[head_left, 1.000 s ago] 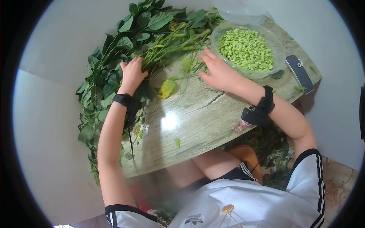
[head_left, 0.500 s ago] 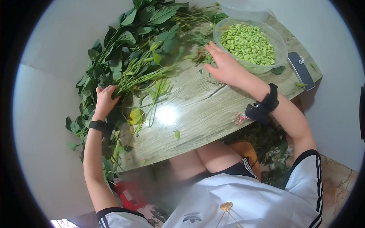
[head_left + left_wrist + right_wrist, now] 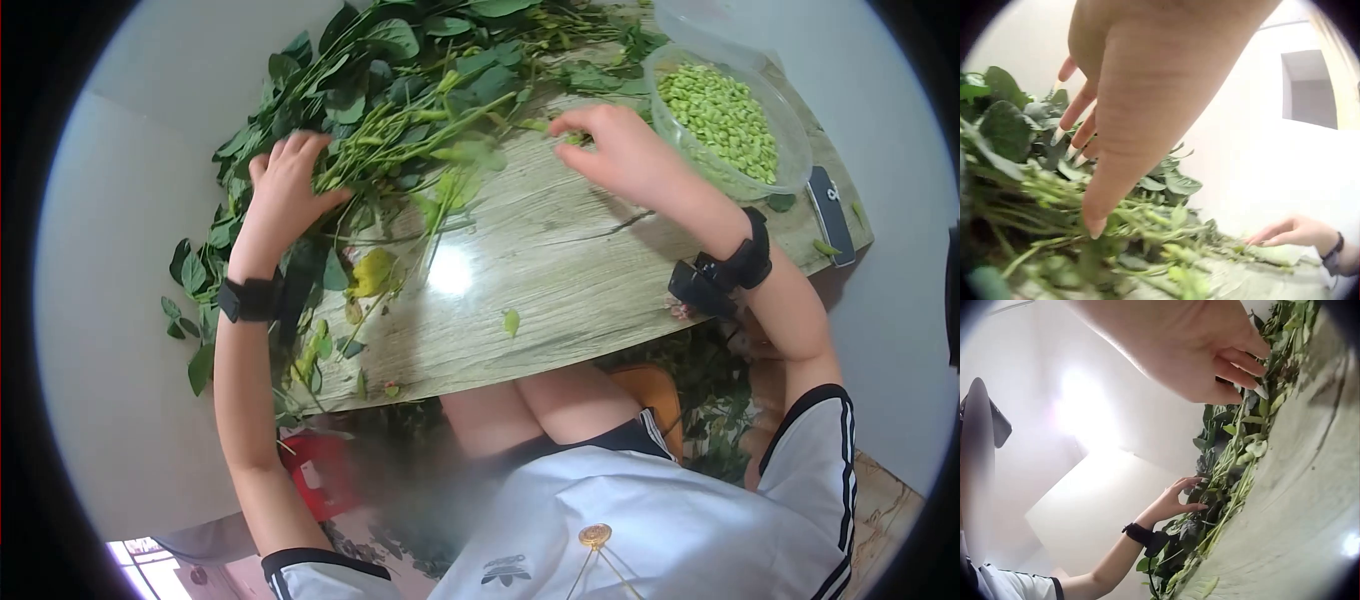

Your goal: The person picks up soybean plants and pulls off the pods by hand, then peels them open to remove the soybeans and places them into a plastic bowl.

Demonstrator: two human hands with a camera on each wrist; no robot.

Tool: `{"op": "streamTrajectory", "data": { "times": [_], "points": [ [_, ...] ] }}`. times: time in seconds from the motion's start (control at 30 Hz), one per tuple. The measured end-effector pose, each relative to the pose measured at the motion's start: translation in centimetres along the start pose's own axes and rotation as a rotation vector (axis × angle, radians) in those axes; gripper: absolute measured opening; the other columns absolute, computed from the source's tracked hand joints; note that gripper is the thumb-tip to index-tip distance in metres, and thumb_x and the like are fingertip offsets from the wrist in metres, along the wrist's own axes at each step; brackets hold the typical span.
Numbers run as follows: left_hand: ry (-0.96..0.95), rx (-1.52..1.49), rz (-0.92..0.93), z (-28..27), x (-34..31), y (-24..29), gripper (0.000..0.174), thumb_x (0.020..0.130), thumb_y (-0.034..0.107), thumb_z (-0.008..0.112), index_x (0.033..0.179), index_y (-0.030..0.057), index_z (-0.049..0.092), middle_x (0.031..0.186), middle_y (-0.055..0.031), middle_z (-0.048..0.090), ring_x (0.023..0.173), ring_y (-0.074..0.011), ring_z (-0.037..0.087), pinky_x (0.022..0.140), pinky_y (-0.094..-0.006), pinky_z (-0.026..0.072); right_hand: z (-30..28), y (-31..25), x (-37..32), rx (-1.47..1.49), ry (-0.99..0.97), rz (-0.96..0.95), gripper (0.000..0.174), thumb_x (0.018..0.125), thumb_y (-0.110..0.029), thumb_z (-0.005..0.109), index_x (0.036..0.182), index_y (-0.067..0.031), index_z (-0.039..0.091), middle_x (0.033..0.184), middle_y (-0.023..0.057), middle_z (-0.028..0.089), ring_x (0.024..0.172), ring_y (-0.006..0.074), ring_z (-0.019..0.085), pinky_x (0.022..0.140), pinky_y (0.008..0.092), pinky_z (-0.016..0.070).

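Observation:
The left hand (image 3: 283, 195) is at the near side of the heap of leafy stems with pods (image 3: 400, 130), its fingers spread and the thumb apart. In the left wrist view the fingers of that hand (image 3: 1110, 125) point down over the stems (image 3: 1147, 225), gripping none. The right hand (image 3: 625, 150) hovers at the heap's right end, left of the clear bowl of shelled green beans (image 3: 720, 120), fingers slightly bent and thumb apart. Seen from the right wrist, that hand (image 3: 1210, 356) has nothing visible in its fingers; whether it touches the leaves I cannot tell.
A dark phone (image 3: 832, 215) lies on the table (image 3: 560, 280) right of the bowl. Yellow leaves (image 3: 372, 272) and a loose pod (image 3: 511, 322) lie near the front. Below the table are a red container (image 3: 320, 475), a stool (image 3: 655, 400) and more greenery.
The left hand first moved left and toward the body with stems, then forward again, its fingers now spread. The right hand shifted slightly. The whole head view has turned a little.

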State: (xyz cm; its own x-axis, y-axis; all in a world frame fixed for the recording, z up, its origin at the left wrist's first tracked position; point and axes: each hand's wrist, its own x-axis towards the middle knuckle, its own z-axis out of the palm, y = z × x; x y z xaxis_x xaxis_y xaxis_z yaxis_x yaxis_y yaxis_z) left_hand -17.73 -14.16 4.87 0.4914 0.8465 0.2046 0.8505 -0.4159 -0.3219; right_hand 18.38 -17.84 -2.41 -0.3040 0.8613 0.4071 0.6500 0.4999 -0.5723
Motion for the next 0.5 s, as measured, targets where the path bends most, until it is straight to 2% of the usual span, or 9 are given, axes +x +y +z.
{"op": "streamTrajectory", "data": {
  "times": [0.13,0.2,0.23,0.27,0.3,0.33,0.4,0.43,0.5],
  "points": [
    [-0.031,-0.177,0.029,-2.2,2.6,3.7,0.038,0.08,0.021,0.073,0.115,0.0092,0.063,0.116,-0.0063,0.061,0.111,-0.0241,0.055,0.1,-0.041,0.0304,4.1,-2.3,4.2,0.031,-0.117,-0.032,0.023,0.08,-0.01,0.058,0.095,0.0035,0.068,0.099,0.0219,0.068,0.094,0.0341,0.065,0.085,0.0405,0.0521],
    [-0.077,-0.23,0.052,-1.9,3.0,5.0,0.033,0.081,0.018,0.071,0.111,0.0085,0.065,0.112,-0.0066,0.064,0.109,-0.0242,0.057,0.099,-0.0406,0.0315,7.8,-2.6,5.7,-0.251,0.036,-0.146,0.015,0.077,-0.01,0.061,0.086,0.0007,0.067,0.092,0.0143,0.067,0.093,0.03,0.061,0.077,0.0414,0.0534],
    [-0.047,-0.23,0.047,-1.1,2.9,5.5,0.028,0.082,0.016,0.069,0.109,0.0082,0.066,0.112,-0.0073,0.065,0.109,-0.0242,0.058,0.098,-0.04,0.033,9.1,-2.5,6.2,-0.251,0.032,-0.147,0.015,0.077,-0.01,0.061,0.086,0.0007,0.067,0.092,0.0143,0.067,0.093,0.03,0.061,0.077,0.0414,0.0534],
    [-0.017,-0.231,0.041,-0.1,2.8,5.9,0.024,0.084,0.013,0.067,0.107,0.0078,0.068,0.111,-0.008,0.067,0.108,-0.0243,0.06,0.097,-0.0394,0.0345,10.3,-2.3,6.7,-0.399,0.13,-0.254,0.013,0.076,-0.013,0.063,0.083,-0.0017,0.066,0.088,0.0106,0.065,0.092,0.0276,0.059,0.072,0.0407,0.0535],
    [0.0,-0.182,0.017,1.3,2.7,6.2,0.027,0.086,0.009,0.062,0.113,0.0083,0.067,0.115,-0.008,0.067,0.111,-0.0243,0.059,0.095,-0.039,0.0365,11.3,-2.1,7.1,-0.543,0.229,-0.362,0.012,0.074,-0.015,0.066,0.08,-0.0041,0.065,0.085,0.007,0.063,0.091,0.0253,0.057,0.068,0.0399,0.0535],
    [-0.125,-0.133,-0.002,1.6,2.6,7.0,0.042,0.087,0.002,0.052,0.129,0.0061,0.057,0.13,-0.0115,0.06,0.124,-0.0256,0.053,0.104,-0.0436,0.034,12.0,-1.8,7.5,-0.539,0.224,-0.366,0.012,0.074,-0.015,0.066,0.08,-0.0041,0.065,0.085,0.007,0.063,0.091,0.0253,0.057,0.068,0.0399,0.0535],
    [0.053,0.026,0.02,4.7,1.0,8.7,0.057,0.085,-0.002,0.045,0.142,0.0021,0.04,0.143,-0.0151,0.048,0.136,-0.0263,0.042,0.114,-0.0502,0.0242,13.3,-1.5,8.0,-0.7,0.208,-0.395,0.016,0.072,-0.019,0.069,0.083,-0.0074,0.066,0.082,0.0036,0.061,0.087,0.0216,0.056,0.061,0.0351,0.0523],
    [-0.085,0.0,0.002,4.9,1.1,9.4,0.065,0.083,-0.003,0.043,0.147,-0.0003,0.029,0.151,-0.017,0.037,0.142,-0.0266,0.032,0.117,-0.055,0.0149,13.4,-1.6,8.0,-0.697,0.197,-0.397,0.016,0.072,-0.019,0.069,0.083,-0.0074,0.066,0.082,0.0036,0.061,0.087,0.0216,0.056,0.061,0.0351,0.0523],
    [0.028,-0.007,0.062,7.1,1.0,9.7,0.061,0.085,0.001,0.045,0.145,-0.0023,0.032,0.148,-0.0194,0.041,0.141,-0.0287,0.035,0.114,-0.0623,0.0123,13.3,-1.6,8.2,-0.635,0.19,-0.327,0.014,0.071,-0.016,0.069,0.081,-0.0074,0.067,0.082,0.0053,0.063,0.088,0.0218,0.058,0.059,0.0324,0.0523]
  ]
}}
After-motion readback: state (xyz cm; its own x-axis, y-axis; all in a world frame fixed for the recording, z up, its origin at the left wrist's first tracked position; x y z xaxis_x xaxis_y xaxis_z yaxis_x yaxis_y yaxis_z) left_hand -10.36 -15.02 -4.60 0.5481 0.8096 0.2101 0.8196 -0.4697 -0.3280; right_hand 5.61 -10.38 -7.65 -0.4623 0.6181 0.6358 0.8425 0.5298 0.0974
